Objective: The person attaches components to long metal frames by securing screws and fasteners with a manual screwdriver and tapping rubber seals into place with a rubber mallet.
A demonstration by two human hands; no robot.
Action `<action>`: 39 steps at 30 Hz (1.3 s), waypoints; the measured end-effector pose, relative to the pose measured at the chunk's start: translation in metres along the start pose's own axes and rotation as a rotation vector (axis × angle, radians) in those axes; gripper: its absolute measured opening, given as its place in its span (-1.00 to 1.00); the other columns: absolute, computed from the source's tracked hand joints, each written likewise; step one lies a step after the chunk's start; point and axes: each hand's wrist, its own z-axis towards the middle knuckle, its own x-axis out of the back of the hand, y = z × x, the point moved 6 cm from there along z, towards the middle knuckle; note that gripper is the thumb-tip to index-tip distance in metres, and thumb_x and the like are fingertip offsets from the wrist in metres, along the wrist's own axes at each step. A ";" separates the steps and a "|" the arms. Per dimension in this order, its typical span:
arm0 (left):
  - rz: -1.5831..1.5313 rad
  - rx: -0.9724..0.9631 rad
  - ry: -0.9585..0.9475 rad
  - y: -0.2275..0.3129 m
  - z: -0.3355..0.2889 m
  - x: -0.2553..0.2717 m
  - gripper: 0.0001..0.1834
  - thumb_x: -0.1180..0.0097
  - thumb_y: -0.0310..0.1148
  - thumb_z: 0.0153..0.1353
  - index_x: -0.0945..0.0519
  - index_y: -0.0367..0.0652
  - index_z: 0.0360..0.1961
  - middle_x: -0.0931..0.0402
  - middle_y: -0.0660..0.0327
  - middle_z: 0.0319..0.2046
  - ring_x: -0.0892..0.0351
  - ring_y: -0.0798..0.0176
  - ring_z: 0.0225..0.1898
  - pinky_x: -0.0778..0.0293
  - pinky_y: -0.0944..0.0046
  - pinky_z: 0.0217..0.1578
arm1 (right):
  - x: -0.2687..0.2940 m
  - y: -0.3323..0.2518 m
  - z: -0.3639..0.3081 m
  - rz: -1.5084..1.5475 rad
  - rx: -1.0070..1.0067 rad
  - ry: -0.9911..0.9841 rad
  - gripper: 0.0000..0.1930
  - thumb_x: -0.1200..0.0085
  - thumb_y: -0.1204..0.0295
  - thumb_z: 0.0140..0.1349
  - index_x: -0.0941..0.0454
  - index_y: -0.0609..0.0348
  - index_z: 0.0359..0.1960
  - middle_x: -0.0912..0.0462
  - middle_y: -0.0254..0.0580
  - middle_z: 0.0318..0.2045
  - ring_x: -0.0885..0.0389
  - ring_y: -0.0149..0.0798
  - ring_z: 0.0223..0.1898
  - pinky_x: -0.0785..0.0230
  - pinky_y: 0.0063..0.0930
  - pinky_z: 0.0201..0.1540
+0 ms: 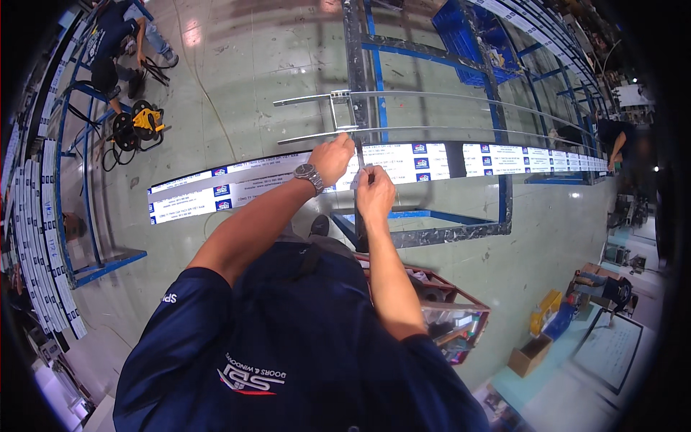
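Observation:
A long profile (pixel 389 160) wrapped in printed white and blue film lies left to right in front of me across a black and blue steel frame. Just beyond it, two thin metal rails (pixel 432 132) run parallel, joined near their left ends by a small metal crosspiece (pixel 340 111). My left hand (pixel 333 160), with a watch on its wrist, is closed over the profile, fingertips beside the nearer rail. Close by on the right, my right hand (pixel 376 191) is pinched at the profile's near edge. Whatever either hand's fingers hold is hidden.
The steel frame (pixel 500 93) holds up the work. A blue crate (pixel 475 43) stands beyond it. By my right side is an open box of tools and parts (pixel 453 317). Far left, a person crouches near a cable reel (pixel 140 124); another person (pixel 617 140) stands at the profile's right end.

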 end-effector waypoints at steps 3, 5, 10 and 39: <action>-0.055 -0.063 0.113 0.004 -0.006 0.006 -0.90 -0.06 -0.42 0.38 -0.54 -0.23 -0.21 -0.59 -0.05 -0.16 -0.70 -0.24 -0.24 -0.60 -0.24 -0.22 | 0.002 -0.002 -0.005 -0.037 0.029 -0.007 -0.85 -0.15 0.36 0.35 -0.67 0.16 -0.27 -0.73 0.04 -0.31 -0.70 0.22 -0.22 -0.50 0.09 -0.13; -0.035 -0.071 0.117 0.003 -0.005 0.007 -0.87 -0.06 -0.40 0.40 -0.54 -0.25 -0.19 -0.59 -0.07 -0.22 -0.69 -0.27 -0.26 -0.59 -0.23 -0.23 | 0.001 -0.004 -0.007 -0.045 0.060 0.020 -0.83 -0.18 0.35 0.34 -0.67 0.19 -0.27 -0.74 0.06 -0.30 -0.71 0.23 -0.23 -0.51 0.08 -0.13; -0.129 -0.194 0.126 -0.001 -0.014 0.012 -0.86 -0.06 -0.36 0.44 -0.54 -0.23 -0.17 -0.58 -0.07 -0.24 -0.65 -0.28 -0.26 -0.56 -0.22 -0.23 | -0.002 -0.004 -0.006 -0.078 0.073 0.031 -0.82 -0.21 0.34 0.32 -0.67 0.22 -0.27 -0.75 0.10 -0.28 -0.71 0.25 -0.21 -0.51 0.08 -0.12; -0.024 -0.062 0.076 0.048 -0.035 0.045 -0.68 -0.25 -0.28 0.37 -0.55 -0.14 0.07 -0.52 0.06 0.05 -0.73 -0.14 -0.21 -0.66 -0.04 -0.25 | 0.027 0.018 -0.014 0.109 0.018 0.044 -0.88 -0.19 0.40 0.36 -0.64 0.18 -0.29 -0.67 0.06 -0.39 -0.67 0.22 -0.30 -0.47 0.07 -0.20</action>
